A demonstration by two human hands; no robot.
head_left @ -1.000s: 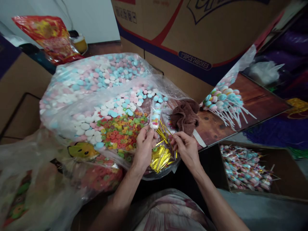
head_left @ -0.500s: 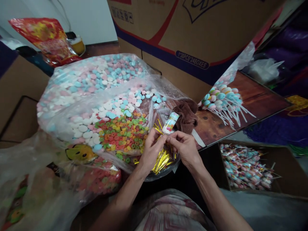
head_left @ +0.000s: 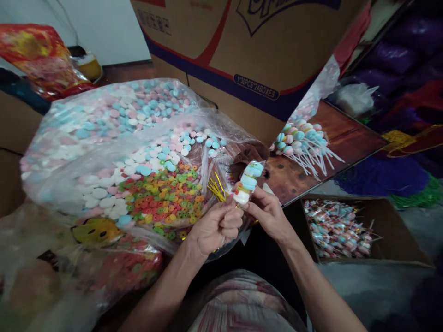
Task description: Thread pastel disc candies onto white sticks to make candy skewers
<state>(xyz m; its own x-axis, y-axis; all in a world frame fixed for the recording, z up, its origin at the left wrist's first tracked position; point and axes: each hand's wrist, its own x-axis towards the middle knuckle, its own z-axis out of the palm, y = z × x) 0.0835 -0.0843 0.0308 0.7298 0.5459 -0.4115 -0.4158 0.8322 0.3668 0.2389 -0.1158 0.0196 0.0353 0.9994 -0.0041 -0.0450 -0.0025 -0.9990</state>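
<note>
A wrapped candy stick (head_left: 249, 180) stands tilted between my hands, its blue and white candies in clear film. My left hand (head_left: 219, 224) is closed around its lower end, where the stick is mostly hidden by the fingers. Thumb and fingertips of my right hand (head_left: 266, 210) pinch at the base of the wrapper; what they grip there is too small to make out. Gold twist ties (head_left: 217, 186) lie just behind my left hand. To the left, ring-shaped gummies (head_left: 166, 198) and pastel round candies (head_left: 100, 192) lie on clear plastic.
A big carton (head_left: 221, 55) stands behind the candy. Unwrapped candy sticks (head_left: 302, 138) lie on the table's right side. Below right, an open box (head_left: 391, 230) holds many wrapped ones. A brown cloth (head_left: 247, 159) lies behind my hands; a red bag (head_left: 41, 60) is at back left.
My left hand has closed into a fist around the stick, and the wrapped candy now stands more upright and nearer. The whole view has shifted, so surroundings appear farther left.
</note>
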